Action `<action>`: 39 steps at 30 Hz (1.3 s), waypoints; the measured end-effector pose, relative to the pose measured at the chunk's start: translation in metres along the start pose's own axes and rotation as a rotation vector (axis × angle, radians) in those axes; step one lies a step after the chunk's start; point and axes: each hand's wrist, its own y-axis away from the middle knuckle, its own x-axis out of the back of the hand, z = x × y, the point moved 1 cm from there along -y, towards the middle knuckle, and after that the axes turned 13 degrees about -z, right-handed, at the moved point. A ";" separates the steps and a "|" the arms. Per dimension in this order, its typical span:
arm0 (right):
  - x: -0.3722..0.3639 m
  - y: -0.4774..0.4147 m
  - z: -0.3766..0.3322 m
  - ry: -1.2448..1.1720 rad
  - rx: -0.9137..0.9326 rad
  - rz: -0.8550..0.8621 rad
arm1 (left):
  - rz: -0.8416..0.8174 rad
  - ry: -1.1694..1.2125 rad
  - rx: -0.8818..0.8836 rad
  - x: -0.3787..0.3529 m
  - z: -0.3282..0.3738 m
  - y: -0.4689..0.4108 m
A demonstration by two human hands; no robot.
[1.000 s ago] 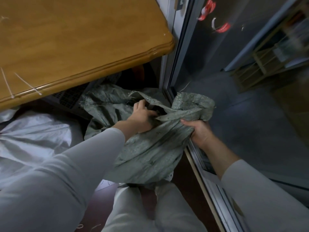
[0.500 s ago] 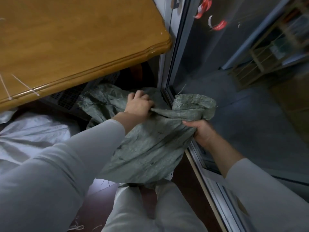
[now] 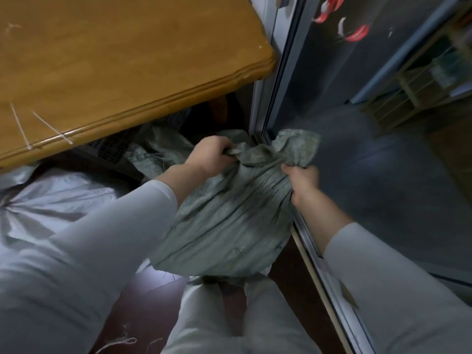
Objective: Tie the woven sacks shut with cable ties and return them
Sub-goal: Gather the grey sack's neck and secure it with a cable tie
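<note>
A grey-green woven sack (image 3: 229,221) stands on the floor between my knees, its mouth gathered into folds. My left hand (image 3: 209,155) grips the bunched cloth at the left of the sack's neck. My right hand (image 3: 302,178) grips the neck from the right, with the loose top flap (image 3: 296,146) spilling over it. Two white cable ties (image 3: 51,127) lie on the wooden table (image 3: 115,60) near its front edge, at the far left.
A white woven sack (image 3: 51,200) lies on the floor at the left, partly under the table. A dark perforated crate (image 3: 112,146) sits under the table behind it. A glass sliding door (image 3: 357,123) with its metal track (image 3: 332,290) runs along the right.
My left hand has pulled more of the sack's mouth toward my right hand, so the neck is bunched tighter. My right hand has kept its grip.
</note>
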 end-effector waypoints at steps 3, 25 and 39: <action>-0.008 -0.004 -0.004 0.387 0.195 0.025 | -0.016 0.079 -0.024 0.002 0.004 -0.004; -0.040 -0.013 0.011 0.060 -0.036 -0.239 | 0.105 0.012 0.083 -0.007 -0.081 0.012; -0.024 -0.032 0.015 0.025 -0.185 -0.235 | 0.292 -0.237 0.083 -0.025 -0.077 -0.042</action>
